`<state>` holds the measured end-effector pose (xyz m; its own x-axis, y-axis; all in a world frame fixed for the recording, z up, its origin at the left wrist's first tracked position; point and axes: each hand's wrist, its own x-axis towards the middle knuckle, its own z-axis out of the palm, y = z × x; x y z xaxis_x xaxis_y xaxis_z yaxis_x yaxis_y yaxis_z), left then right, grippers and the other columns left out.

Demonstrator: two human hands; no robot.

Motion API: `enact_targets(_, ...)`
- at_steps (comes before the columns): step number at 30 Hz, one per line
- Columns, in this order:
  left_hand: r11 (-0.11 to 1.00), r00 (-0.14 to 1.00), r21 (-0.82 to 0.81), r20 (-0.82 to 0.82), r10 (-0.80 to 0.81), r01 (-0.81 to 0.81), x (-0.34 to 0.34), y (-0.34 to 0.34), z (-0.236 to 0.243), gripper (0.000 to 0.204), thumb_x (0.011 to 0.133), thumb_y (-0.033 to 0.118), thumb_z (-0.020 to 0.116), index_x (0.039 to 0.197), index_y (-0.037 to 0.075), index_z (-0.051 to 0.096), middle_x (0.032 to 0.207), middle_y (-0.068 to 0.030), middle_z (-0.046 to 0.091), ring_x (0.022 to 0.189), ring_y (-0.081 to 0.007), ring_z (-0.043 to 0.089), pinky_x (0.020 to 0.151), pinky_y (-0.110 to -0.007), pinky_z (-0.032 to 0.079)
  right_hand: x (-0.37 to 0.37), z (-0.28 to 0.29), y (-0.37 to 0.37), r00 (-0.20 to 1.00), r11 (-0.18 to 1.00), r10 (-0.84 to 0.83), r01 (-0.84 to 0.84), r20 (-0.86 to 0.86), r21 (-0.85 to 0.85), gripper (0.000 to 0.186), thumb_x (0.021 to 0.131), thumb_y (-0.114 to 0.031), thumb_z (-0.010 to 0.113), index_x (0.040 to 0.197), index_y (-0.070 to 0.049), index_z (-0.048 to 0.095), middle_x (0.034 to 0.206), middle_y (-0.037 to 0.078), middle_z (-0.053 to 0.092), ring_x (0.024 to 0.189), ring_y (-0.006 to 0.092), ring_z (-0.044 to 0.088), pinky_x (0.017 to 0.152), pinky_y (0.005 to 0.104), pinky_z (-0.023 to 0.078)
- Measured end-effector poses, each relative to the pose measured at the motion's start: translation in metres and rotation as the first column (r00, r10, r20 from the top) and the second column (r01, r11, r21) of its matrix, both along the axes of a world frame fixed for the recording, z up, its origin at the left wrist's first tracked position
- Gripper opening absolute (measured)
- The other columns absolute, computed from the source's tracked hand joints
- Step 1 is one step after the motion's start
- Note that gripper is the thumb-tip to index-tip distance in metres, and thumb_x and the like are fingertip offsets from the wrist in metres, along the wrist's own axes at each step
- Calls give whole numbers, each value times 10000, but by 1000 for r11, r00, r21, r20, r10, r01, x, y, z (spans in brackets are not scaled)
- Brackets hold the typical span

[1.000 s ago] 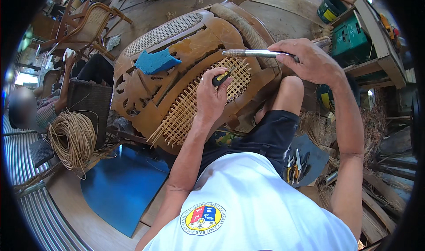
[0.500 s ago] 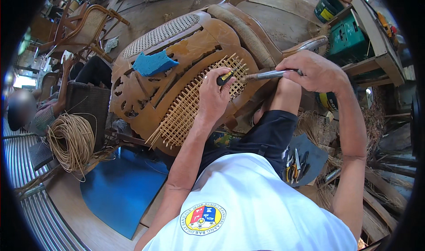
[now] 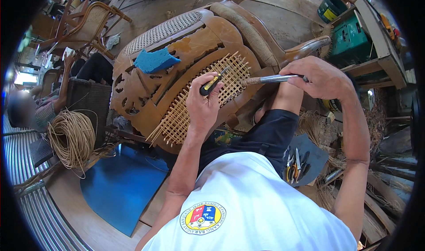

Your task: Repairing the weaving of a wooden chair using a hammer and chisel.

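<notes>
Spanning an oval in the carved brown chair frame (image 3: 146, 111), the woven cane panel (image 3: 180, 120) lies before the person. Above it, the left hand (image 3: 202, 103) clamps a black-and-yellow-handled tool (image 3: 210, 85); the right hand (image 3: 322, 78) grips a metal tool (image 3: 275, 79), tip near the panel's right end. A blue spongy pad (image 3: 156, 61) rests on the frame. Leftward sits a cane coil (image 3: 71, 138); rightward, a green crate (image 3: 353, 39). A round emblem (image 3: 201, 218) ringed with lettering marks the white shirt (image 3: 261, 202).

the caning (image 3: 234, 80) is latticed tan, the tool handle (image 3: 208, 87) black-and-yellow.
</notes>
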<state>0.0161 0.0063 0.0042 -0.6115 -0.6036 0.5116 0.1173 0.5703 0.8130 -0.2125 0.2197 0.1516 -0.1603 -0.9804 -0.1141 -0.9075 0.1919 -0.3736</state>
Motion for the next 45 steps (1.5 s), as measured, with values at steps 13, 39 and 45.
enact_targets(13,994,995,-81,72,-64,70,-27,4,-22,264,960,113,772,1156,39,612,1144,-117,742,1051,-236,719,912,-344,556,7,-7,-14,1000,999,26,-26,-8,19,272,1018,-195,635,1206,-13,709,1162,169,729,1095,364,671,986,451,514)
enact_targets(39,999,1000,39,11,-4,3,-4,-4,-20,239,971,116,764,1140,47,611,1133,-111,749,1036,-225,728,905,-341,563,1,-7,-12,999,979,-48,48,6,-196,273,997,-133,646,1225,6,700,1161,194,735,1069,377,695,959,422,532)
enact_targets(45,999,999,44,31,-7,5,-1,-4,-18,225,977,99,751,1146,49,612,1131,-115,744,1022,-221,730,889,-337,568,14,-14,-40,995,970,-34,56,96,-237,285,1004,-113,640,1263,-5,690,1121,170,743,984,316,707,915,388,522)
